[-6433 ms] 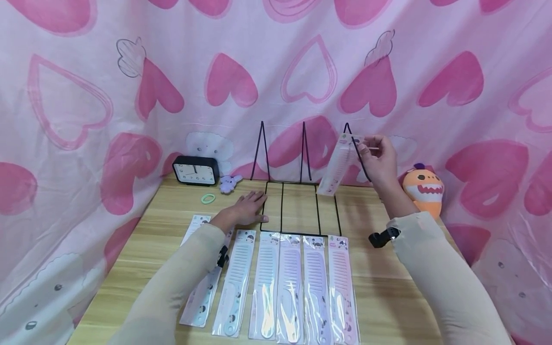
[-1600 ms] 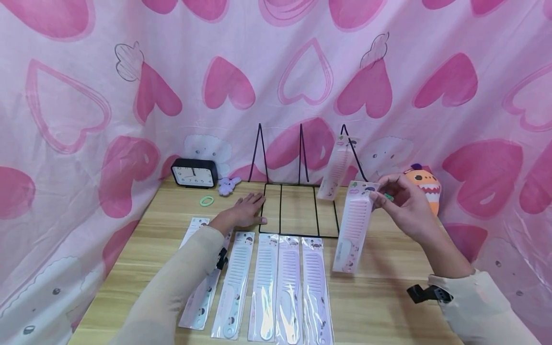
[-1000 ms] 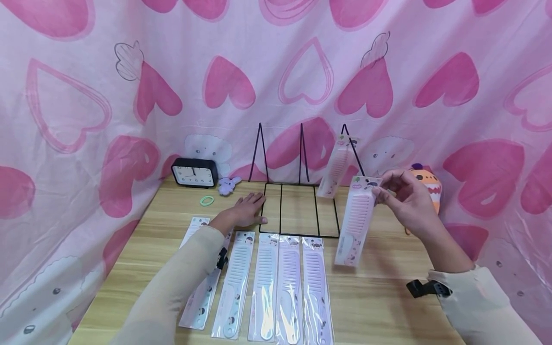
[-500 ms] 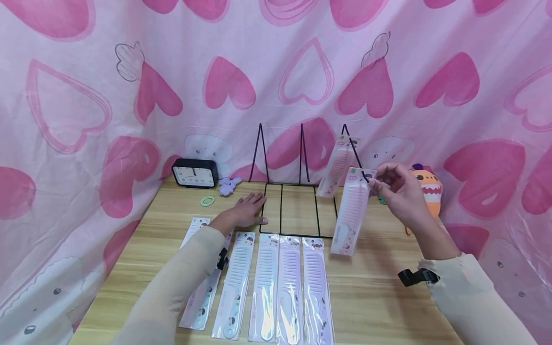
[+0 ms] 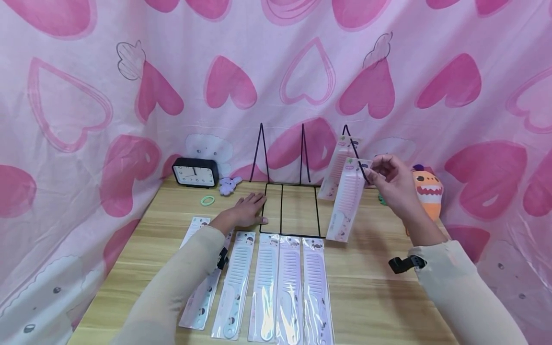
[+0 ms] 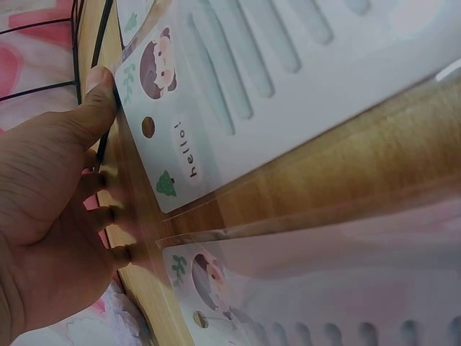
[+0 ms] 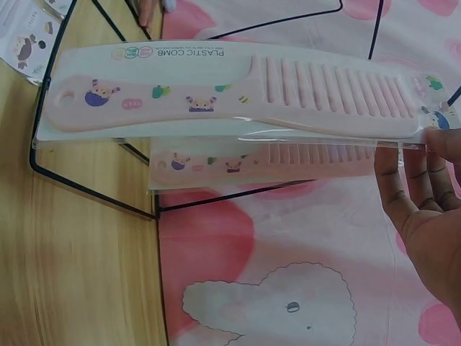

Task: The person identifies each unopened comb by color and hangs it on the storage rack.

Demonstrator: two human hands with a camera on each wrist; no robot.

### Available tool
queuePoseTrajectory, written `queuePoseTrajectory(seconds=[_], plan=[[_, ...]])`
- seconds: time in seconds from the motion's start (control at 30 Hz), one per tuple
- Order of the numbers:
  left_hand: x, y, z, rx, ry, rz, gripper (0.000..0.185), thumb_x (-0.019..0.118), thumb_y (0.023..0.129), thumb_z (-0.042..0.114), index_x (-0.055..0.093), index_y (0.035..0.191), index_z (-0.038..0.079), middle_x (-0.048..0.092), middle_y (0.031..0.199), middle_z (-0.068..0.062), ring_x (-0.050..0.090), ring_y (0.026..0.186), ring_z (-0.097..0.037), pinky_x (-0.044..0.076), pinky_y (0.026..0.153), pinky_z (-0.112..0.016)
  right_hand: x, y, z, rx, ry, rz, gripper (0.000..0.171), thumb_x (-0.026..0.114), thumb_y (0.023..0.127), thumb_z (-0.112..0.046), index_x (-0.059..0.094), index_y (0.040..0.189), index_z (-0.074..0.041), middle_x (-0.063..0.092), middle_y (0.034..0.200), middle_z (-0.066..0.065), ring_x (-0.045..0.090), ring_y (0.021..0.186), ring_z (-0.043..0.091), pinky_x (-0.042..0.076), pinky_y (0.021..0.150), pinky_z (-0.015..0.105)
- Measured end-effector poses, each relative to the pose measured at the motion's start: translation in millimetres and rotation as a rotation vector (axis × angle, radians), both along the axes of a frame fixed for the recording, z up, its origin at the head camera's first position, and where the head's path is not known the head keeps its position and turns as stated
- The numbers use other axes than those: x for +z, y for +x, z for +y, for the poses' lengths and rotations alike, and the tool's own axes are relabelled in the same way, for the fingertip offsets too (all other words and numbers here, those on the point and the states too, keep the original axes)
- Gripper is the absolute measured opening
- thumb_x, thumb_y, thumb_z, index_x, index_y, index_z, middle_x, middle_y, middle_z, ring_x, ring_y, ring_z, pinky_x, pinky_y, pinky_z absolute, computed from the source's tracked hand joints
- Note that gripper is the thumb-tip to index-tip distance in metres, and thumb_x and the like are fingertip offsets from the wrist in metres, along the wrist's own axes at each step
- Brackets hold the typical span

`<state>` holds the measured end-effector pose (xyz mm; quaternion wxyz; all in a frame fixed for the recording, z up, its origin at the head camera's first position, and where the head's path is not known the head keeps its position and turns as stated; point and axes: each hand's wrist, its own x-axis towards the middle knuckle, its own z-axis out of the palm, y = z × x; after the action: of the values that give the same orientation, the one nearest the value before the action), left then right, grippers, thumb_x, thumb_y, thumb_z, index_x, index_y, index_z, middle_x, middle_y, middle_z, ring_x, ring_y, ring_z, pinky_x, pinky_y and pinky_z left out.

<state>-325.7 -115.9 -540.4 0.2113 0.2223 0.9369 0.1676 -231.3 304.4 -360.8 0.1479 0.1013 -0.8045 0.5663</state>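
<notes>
- The right hand pinches the top end of a packaged pink comb between thumb and fingers; the comb hangs slanted down and to the left from that grip, clear of the tabletop.
- Just behind the held comb, a second pink comb leans in the rightmost slot of the black wire rack; in the right wrist view it lies right under the held one.
- The left hand lies flat on the tabletop, fingers straight, the fingertips touching the rack's left front corner and holding nothing.
- Nearer the person than those left fingers, a row of packaged combs lies flat, side by side; the closest card edge shows beside the thumb in the left wrist view.
- Beyond the left fingers sit a green hair tie, a small purple plush and a black clock.
- Just past the right fingers stands an orange plush toy, against the pink heart cloth.
</notes>
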Motion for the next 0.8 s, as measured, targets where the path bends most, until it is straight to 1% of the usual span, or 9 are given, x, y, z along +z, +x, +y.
queuePoseTrajectory(seconds=[0.17, 0.37, 0.47, 0.5, 0.53, 0.57, 0.6, 0.7, 0.8], plan=[[1.0, 1.2, 0, 0.011, 0.004, -0.013, 0.096, 0.065, 0.108, 0.058, 0.014, 0.179, 0.019, -0.001, 0.189, -0.003, -0.009, 0.175, -0.033, -0.002, 0.142, -0.062, -1.8, -8.9, -3, -0.014, -0.013, 0.011, 0.023, 0.071, 0.107, -0.004, 0.061, 0.127, -0.007, 0.066, 0.11, -0.007, 0.066, 0.101, 0.008, 0.063, 0.082, 0.013], [4.2, 3.7, 1, 0.005, -0.005, -0.006, 0.096, 0.064, 0.108, 0.06, 0.017, 0.179, 0.018, 0.002, 0.189, -0.006, -0.005, 0.175, -0.037, 0.002, 0.141, -0.065, -2.2, -18.1, -5, -0.018, -0.051, 0.004, 0.021, 0.071, 0.106, -0.001, 0.061, 0.124, -0.005, 0.065, 0.109, -0.005, 0.064, 0.1, 0.01, 0.061, 0.081, 0.011], [0.4, 0.3, 1, 0.003, -0.014, 0.0, 0.095, 0.064, 0.108, 0.06, 0.015, 0.179, 0.019, 0.001, 0.189, -0.004, -0.007, 0.175, -0.035, 0.001, 0.142, -0.063, -1.5, -22.2, -5, -0.017, -0.063, -0.014, 0.019, 0.071, 0.106, -0.002, 0.062, 0.123, -0.006, 0.064, 0.11, -0.004, 0.063, 0.101, 0.011, 0.061, 0.083, 0.01], [5.5, 3.1, 2, 0.001, -0.023, 0.001, 0.094, 0.063, 0.109, 0.059, 0.015, 0.179, 0.019, 0.001, 0.189, -0.004, -0.006, 0.175, -0.035, 0.001, 0.142, -0.063, -1.1, -23.3, -5, -0.017, -0.066, -0.02, 0.018, 0.071, 0.106, -0.002, 0.062, 0.122, -0.006, 0.064, 0.11, -0.003, 0.063, 0.102, 0.011, 0.061, 0.084, 0.01], [4.7, 2.1, 2, -0.002, -0.025, 0.008, 0.094, 0.062, 0.109, 0.06, 0.015, 0.179, 0.018, 0.001, 0.189, -0.004, -0.006, 0.175, -0.035, 0.002, 0.142, -0.064, -0.5, -23.9, -4, -0.021, -0.062, -0.029, 0.018, 0.071, 0.107, -0.003, 0.062, 0.123, -0.007, 0.064, 0.111, -0.004, 0.062, 0.103, 0.012, 0.061, 0.085, 0.01], [8.8, 4.2, 2, -0.004, -0.025, 0.008, 0.093, 0.062, 0.109, 0.059, 0.016, 0.179, 0.018, 0.001, 0.189, -0.004, -0.005, 0.175, -0.035, 0.002, 0.142, -0.064, 0.2, -24.6, -5, -0.026, -0.052, -0.031, 0.018, 0.071, 0.107, -0.005, 0.062, 0.123, -0.008, 0.064, 0.111, -0.004, 0.062, 0.103, 0.012, 0.061, 0.085, 0.01], [6.7, 3.3, 1, -0.015, -0.023, 0.022, 0.095, 0.061, 0.108, 0.062, 0.016, 0.179, 0.018, 0.002, 0.189, -0.005, -0.004, 0.175, -0.037, 0.004, 0.141, -0.065, 0.7, -25.5, -5, -0.03, -0.042, -0.031, 0.018, 0.071, 0.108, -0.006, 0.062, 0.123, -0.007, 0.064, 0.111, -0.005, 0.062, 0.103, 0.012, 0.061, 0.086, 0.01], [10.1, 4.9, 1, -0.008, -0.022, 0.008, 0.094, 0.061, 0.109, 0.061, 0.015, 0.179, 0.018, 0.001, 0.189, -0.004, -0.005, 0.175, -0.036, 0.003, 0.142, -0.064, 1.9, -27.7, -6, -0.042, -0.024, -0.039, 0.018, 0.07, 0.109, -0.008, 0.062, 0.124, -0.007, 0.064, 0.111, -0.007, 0.063, 0.104, 0.012, 0.061, 0.087, 0.011], [0.7, -1.1, 0, 0.01, -0.003, -0.011, 0.095, 0.063, 0.108, 0.061, 0.015, 0.179, 0.022, -0.001, 0.189, 0.0, -0.008, 0.175, -0.032, 0.0, 0.142, -0.062, 2.0, -31.2, -7, -0.052, -0.012, -0.04, 0.016, 0.069, 0.109, -0.009, 0.062, 0.123, -0.008, 0.064, 0.11, -0.008, 0.063, 0.104, 0.011, 0.061, 0.087, 0.011]])
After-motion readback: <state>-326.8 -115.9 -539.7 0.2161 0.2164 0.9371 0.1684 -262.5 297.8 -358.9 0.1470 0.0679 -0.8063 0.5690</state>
